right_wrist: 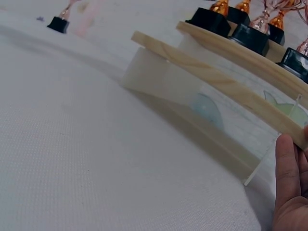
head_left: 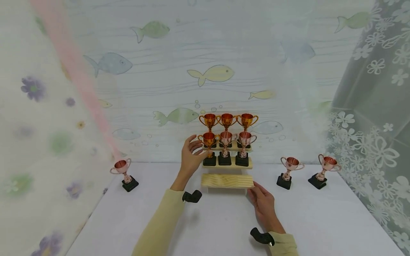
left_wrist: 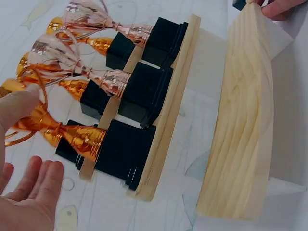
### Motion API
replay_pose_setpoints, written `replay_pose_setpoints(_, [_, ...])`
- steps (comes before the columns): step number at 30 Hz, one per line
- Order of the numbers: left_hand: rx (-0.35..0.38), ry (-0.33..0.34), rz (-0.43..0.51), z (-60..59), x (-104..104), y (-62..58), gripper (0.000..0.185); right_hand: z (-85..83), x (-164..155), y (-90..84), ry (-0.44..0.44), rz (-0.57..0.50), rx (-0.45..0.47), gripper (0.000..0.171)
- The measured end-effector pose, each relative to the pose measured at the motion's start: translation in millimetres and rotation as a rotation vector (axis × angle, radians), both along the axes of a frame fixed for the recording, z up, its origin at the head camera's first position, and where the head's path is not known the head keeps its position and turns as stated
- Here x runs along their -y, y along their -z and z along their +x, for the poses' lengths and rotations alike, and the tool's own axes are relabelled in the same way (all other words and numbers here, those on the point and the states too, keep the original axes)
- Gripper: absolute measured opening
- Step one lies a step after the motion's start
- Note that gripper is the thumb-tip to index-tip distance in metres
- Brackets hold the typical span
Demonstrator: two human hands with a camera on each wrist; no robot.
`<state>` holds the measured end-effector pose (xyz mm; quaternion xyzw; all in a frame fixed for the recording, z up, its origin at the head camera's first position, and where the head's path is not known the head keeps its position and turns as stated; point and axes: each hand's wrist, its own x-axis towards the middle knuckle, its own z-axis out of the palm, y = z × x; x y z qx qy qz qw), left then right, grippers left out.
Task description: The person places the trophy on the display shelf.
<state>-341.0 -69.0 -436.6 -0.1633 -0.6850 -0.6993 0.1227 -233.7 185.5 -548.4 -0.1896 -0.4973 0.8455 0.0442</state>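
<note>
Though seemingly unheld, gold trophy (head_left: 208, 139) against left hand (head_left: 190, 156).

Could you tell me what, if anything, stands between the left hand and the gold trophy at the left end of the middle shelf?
Nothing visible does. The left hand is already at the gold trophy, its thumb against the cup's handle in the left wrist view.

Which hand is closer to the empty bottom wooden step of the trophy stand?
Right. The right hand has its fingertips at the right end of the bottom wooden step. The left hand is higher, beside the gold trophy on the middle step.
</note>
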Motion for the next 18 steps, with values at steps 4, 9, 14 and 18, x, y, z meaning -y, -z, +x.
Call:
replay_pose_setpoints(4, [0.036, 0.004, 0.008, 10.8, 15.5, 5.1, 0.083, -0.2, -0.3, 0.2, -0.003, 0.01, 0.005, 0.051])
replay_pose_setpoints(9, [0.071, -0.041, -0.007, 24.3, 40.8, 14.9, 0.077, -0.2, 0.6, 0.3, -0.005, 0.012, 0.011, 0.051])
replay_pose_setpoints(14, [0.123, -0.114, -0.046, 34.4, 68.1, 31.4, 0.071, 0.2, 1.0, -0.6, -0.007, 0.016, 0.01, 0.052])
replay_pose_setpoints(18, [0.178, -0.183, -0.074, 39.2, 89.9, 46.1, 0.063, 1.1, 0.2, -2.0, -0.011, 0.023, 0.009, 0.052])
